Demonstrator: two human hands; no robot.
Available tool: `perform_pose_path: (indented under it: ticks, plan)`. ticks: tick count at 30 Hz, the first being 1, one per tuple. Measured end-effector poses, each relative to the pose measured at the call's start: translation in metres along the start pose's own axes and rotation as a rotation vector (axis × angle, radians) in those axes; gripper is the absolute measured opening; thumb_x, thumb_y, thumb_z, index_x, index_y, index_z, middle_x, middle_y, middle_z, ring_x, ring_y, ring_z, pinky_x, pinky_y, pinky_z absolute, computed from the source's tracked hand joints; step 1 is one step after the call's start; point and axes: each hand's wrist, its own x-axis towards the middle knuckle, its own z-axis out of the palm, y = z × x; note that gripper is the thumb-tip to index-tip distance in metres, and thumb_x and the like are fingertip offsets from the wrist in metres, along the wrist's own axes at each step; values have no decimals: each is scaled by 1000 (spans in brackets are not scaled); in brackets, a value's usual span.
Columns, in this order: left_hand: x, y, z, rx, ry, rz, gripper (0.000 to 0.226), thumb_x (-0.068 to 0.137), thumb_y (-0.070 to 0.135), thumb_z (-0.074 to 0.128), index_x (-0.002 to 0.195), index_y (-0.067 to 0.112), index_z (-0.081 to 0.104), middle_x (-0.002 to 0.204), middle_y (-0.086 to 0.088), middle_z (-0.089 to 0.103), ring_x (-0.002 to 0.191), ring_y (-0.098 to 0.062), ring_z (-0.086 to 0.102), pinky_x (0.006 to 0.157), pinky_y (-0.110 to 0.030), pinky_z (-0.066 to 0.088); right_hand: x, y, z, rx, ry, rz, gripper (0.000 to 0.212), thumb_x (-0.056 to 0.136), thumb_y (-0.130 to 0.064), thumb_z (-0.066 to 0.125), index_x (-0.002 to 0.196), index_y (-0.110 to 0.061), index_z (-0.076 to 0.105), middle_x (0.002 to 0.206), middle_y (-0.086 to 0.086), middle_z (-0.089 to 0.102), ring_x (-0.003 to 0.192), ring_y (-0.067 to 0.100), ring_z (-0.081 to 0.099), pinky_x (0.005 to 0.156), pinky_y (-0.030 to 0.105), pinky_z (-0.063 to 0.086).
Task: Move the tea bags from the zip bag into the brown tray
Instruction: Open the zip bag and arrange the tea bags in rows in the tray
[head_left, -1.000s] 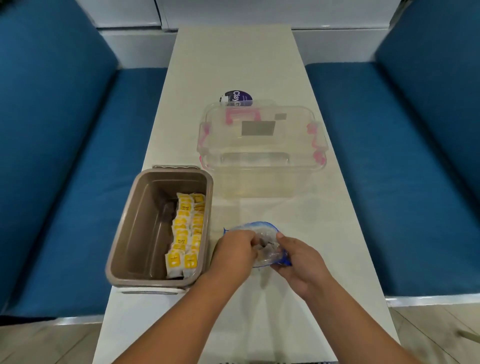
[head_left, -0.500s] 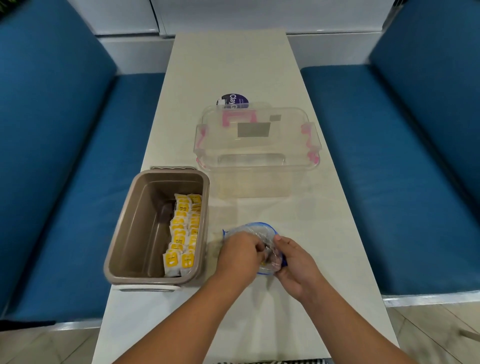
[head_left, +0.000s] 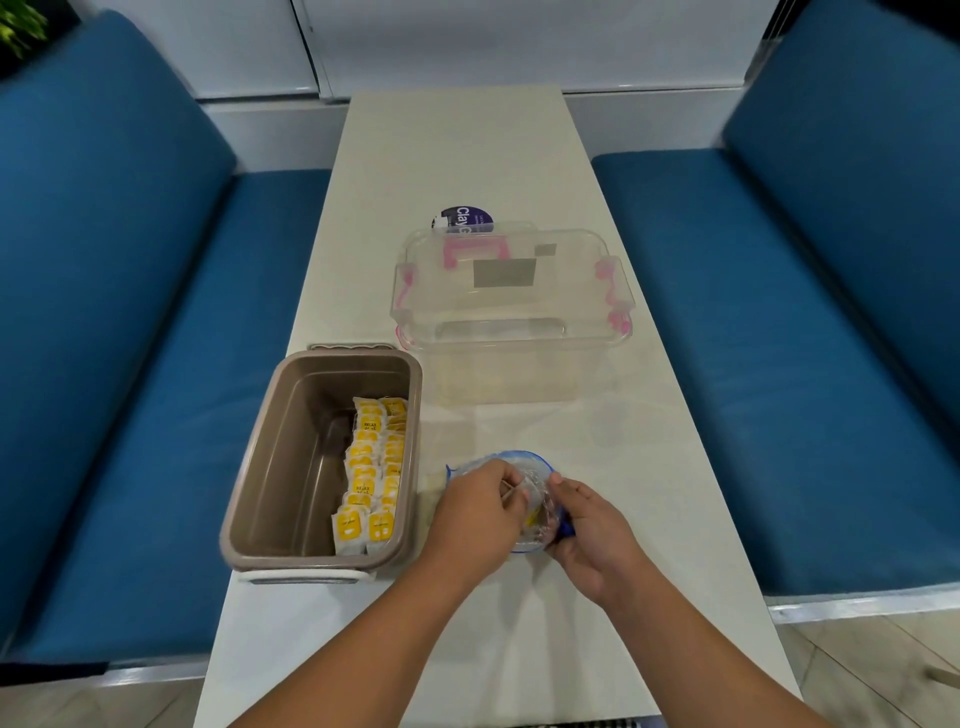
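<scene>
A clear zip bag (head_left: 524, 467) with a blue rim lies crumpled on the white table near the front. My left hand (head_left: 475, 512) has its fingers curled inside the bag's mouth, pinching something with a thin string; a yellow bit shows through the plastic. My right hand (head_left: 592, 530) grips the bag's right edge. To the left stands the brown tray (head_left: 270, 467), with two rows of yellow-and-white tea bags (head_left: 371, 467) packed along its right wall.
A clear plastic box (head_left: 511, 312) with pink latches stands behind the bag, a purple-labelled item (head_left: 462, 221) beyond it. Blue bench seats (head_left: 753, 364) flank the narrow table (head_left: 457, 145) on both sides.
My left hand's fingers have worked deeper into the bag while my right hand keeps hold of its edge. The camera has tilted a little; the tray and box stay put.
</scene>
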Motion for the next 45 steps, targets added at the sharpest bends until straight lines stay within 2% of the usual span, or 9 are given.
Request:
perform_pose_path:
  ticks: [2, 7, 17, 20, 24, 28, 33, 39, 45]
  plan:
    - [-1, 0, -2, 41, 23, 43, 6, 91, 32, 62, 86, 27, 63, 80, 11, 66, 77, -8, 61, 75, -36, 54, 1, 2, 0, 6, 1, 2, 19, 101, -20, 63, 102, -1, 65, 100, 20, 71, 87, 30, 68, 88, 48, 55]
    - [-1, 5, -9, 162, 100, 119, 7, 90, 35, 65, 94, 30, 68, 108, 9, 57, 101, -13, 52, 87, -27, 46, 1, 3, 1, 7, 17, -3, 17, 102, -19, 60, 99, -3, 65, 93, 17, 72, 74, 24, 69, 75, 40, 57]
    - [-4, 13, -34, -141, 67, -22, 11, 94, 30, 66, 98, 34, 57, 71, 5, 67, 62, -7, 63, 59, -27, 50, -1, 4, 10, -17, 36, -14, 31, 103, -19, 59, 121, 7, 63, 108, 22, 76, 92, 33, 73, 89, 49, 57]
    - [-7, 17, -41, -261, -3, -76, 14, 95, 26, 66, 91, 32, 54, 78, 0, 68, 55, -16, 69, 49, -29, 51, -2, 5, 13, -38, 44, -13, 36, 103, -19, 59, 125, 10, 61, 112, 24, 75, 98, 36, 72, 99, 56, 53]
    - [-10, 26, -58, -304, -62, -19, 25, 89, 15, 72, 96, 35, 59, 91, -3, 66, 57, -20, 68, 64, -40, 60, -1, 6, 15, -66, 49, 2, 37, 104, -21, 57, 128, 7, 61, 115, 24, 74, 109, 39, 70, 103, 57, 51]
    - [-11, 34, -101, -186, 16, 84, 32, 81, 22, 81, 104, 34, 62, 88, 5, 69, 64, -4, 58, 62, -17, 49, 0, 8, 20, -49, 58, 4, 37, 103, -20, 58, 128, 7, 61, 117, 24, 73, 116, 42, 68, 102, 58, 53]
    - [-9, 28, -174, 146, 18, 163, 11, 81, 28, 80, 89, 32, 74, 70, 14, 66, 60, 1, 53, 56, -11, 39, 3, 10, 21, -32, 79, -1, 43, 100, -20, 64, 129, 11, 56, 123, 28, 68, 105, 36, 64, 109, 60, 44]
    - [5, -4, -210, 660, -272, 142, 6, 86, 33, 74, 86, 33, 68, 71, 16, 58, 67, -6, 53, 55, -17, 36, 9, 12, 20, 41, 61, -5, 34, 95, -22, 69, 123, -3, 62, 113, 24, 58, 102, 35, 55, 101, 54, 46]
    - [19, -44, -186, 824, -556, 102, 12, 82, 30, 78, 89, 28, 69, 71, 14, 53, 74, -14, 57, 61, -24, 39, 13, 15, 17, 35, 40, -34, 49, 85, -27, 79, 124, -1, 62, 116, 26, 62, 105, 36, 60, 109, 58, 44]
